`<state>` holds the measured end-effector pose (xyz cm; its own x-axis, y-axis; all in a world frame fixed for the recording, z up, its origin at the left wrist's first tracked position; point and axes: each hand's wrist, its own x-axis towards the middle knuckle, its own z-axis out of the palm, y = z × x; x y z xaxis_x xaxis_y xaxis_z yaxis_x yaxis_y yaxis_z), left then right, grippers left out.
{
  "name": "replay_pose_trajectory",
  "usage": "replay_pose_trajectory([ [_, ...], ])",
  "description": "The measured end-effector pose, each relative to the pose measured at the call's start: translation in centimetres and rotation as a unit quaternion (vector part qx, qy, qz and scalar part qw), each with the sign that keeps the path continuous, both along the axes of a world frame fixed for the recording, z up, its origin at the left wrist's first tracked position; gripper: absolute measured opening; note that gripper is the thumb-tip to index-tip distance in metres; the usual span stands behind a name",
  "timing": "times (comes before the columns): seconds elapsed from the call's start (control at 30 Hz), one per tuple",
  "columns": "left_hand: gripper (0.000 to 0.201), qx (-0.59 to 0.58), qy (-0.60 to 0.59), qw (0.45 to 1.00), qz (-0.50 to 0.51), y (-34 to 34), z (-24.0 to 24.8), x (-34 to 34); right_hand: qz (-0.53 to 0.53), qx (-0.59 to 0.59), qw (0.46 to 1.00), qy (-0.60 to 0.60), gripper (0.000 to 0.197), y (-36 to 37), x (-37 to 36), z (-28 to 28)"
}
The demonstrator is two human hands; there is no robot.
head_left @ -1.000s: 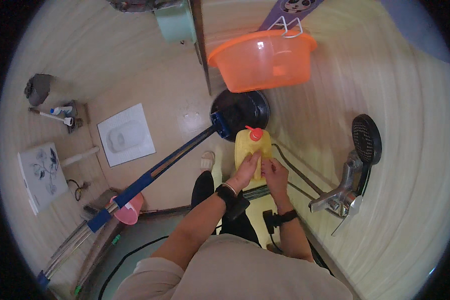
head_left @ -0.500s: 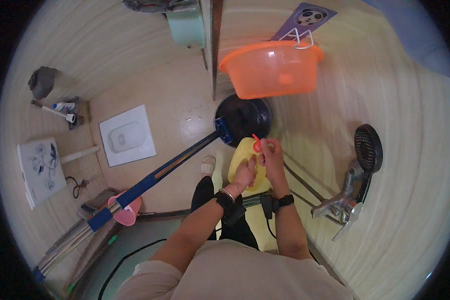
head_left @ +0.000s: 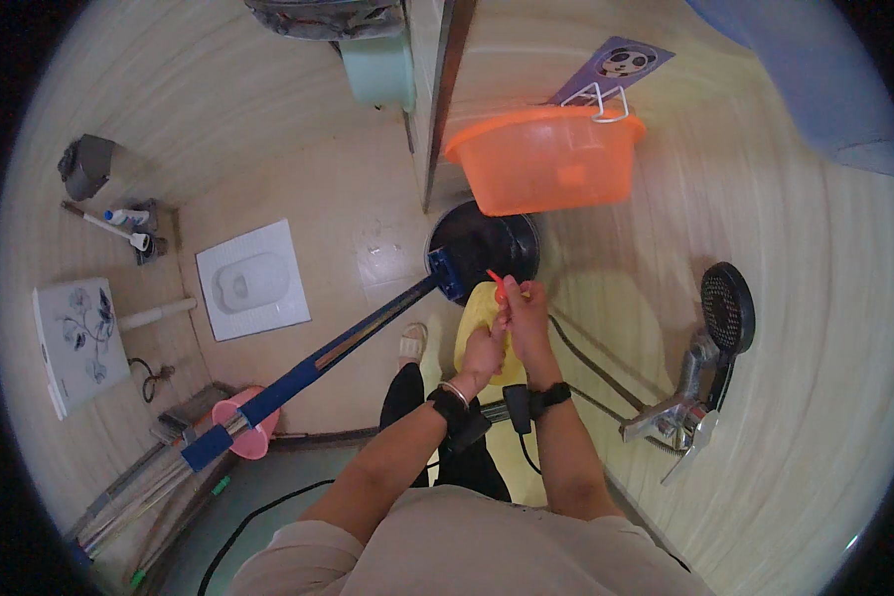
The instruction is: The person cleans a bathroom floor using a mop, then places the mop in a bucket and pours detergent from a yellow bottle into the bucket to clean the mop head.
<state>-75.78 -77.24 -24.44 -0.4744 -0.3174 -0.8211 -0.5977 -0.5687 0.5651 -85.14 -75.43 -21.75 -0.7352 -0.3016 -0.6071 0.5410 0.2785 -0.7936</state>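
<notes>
Printed marks: the purple card (head_left: 616, 66) on the wall bears a panda face. The white cistern (head_left: 84, 343) carries a grey floral print; smaller lettering is too fine to read. Any print on the yellow jug (head_left: 475, 320) is hidden by your hands or blurred.

Containers: the jug is in front of you, just beside the near side of the round black bucket (head_left: 515, 233). Its contents: cannot tell. Your left hand (head_left: 482, 355) is curled around the jug's handle area. Your right hand (head_left: 527, 310) has a narrow grip, fingers closed on the red cap (head_left: 500, 289). The blue mop (head_left: 343, 346) slants up from lower left, its head overlapping the bucket; the bucket's dark interior hides any liquid.

Materials, shapes: translucent orange plastic basin (head_left: 551, 164), tipped on its side against the wall below white wire hooks (head_left: 611, 107); pink plastic bucket (head_left: 256, 445) beside the mop's handle; glossy white squat toilet (head_left: 251, 283), rectangular outline, oval bowl.
</notes>
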Motion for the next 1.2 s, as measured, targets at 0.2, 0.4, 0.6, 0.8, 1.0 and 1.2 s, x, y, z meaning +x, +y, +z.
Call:
replay_pose_trajectory([
  [0.2,0.066,0.004,0.006,1.0,-0.01,-1.4,-0.1,-0.5,-0.01,0.005,1.0,0.021,0.032,-1.3,-0.3,-0.4],
  [0.4,0.068,-0.001,-0.005,1.0,-0.006,-2.0,0.0,-1.1,-0.002,0.023,1.0,-0.002,0.034,-2.2,-0.9,-0.3],
  [0.6,0.065,-0.014,-0.004,1.0,-0.014,-2.0,0.1,-1.3,0.004,0.017,1.0,0.008,0.037,-1.5,-1.4,-1.4],
  [0.8,0.056,0.045,0.046,0.998,-0.013,-1.3,-0.2,0.1,-0.006,0.015,0.999,-0.029,0.037,-0.2,-0.2,0.9],
  [1.0,0.051,0.013,0.006,1.0,-0.028,-0.1,-0.3,0.4,-0.029,-0.002,0.998,-0.057,0.035,1.4,0.4,1.4],
  [1.2,0.054,-0.056,0.043,0.993,-0.095,0.1,1.0,-0.1,-0.004,0.018,0.999,-0.044,0.04,2.4,0.5,1.4],
])
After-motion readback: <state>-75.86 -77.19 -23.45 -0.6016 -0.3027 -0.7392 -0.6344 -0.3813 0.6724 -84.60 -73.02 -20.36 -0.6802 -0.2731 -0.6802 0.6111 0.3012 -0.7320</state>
